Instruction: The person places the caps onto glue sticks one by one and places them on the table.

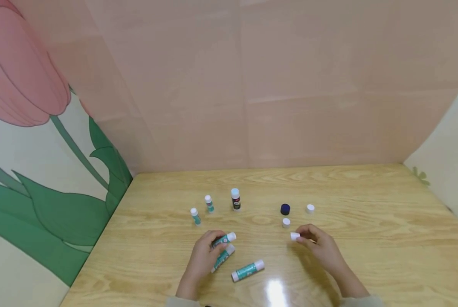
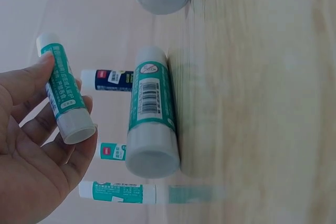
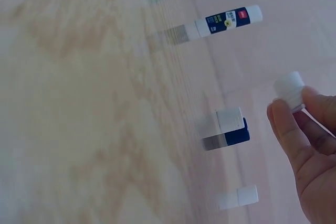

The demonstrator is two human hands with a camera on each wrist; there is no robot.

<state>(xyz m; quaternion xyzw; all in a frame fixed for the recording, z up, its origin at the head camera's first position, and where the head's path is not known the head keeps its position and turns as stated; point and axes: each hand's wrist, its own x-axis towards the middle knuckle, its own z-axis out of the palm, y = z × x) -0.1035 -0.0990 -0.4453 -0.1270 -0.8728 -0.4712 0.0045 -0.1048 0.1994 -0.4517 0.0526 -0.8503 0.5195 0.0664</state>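
My left hand (image 1: pixel 204 256) grips a glue stick (image 2: pixel 65 85) with a teal label and white ends, raised a little over the table. Beneath it lies a second teal glue stick (image 1: pixel 222 259), and a third glue stick (image 1: pixel 248 270) lies to the right, nearer me. Over the table's right half, my right hand (image 1: pixel 321 247) pinches a small white cap (image 3: pixel 290 90) between thumb and fingers. Just beyond that hand sit a white cap (image 1: pixel 286 223), a dark blue cap (image 1: pixel 285 209) and another white cap (image 1: pixel 310 208).
Farther back on the left stand two small teal glue sticks (image 1: pixel 195 216) and a taller dark-labelled glue stick (image 1: pixel 235 199), all upright. The wood-grain table (image 1: pixel 367 200) ends at a pink backdrop (image 1: pixel 252 106). A flower-printed panel (image 1: pixel 60 204) borders the left side.
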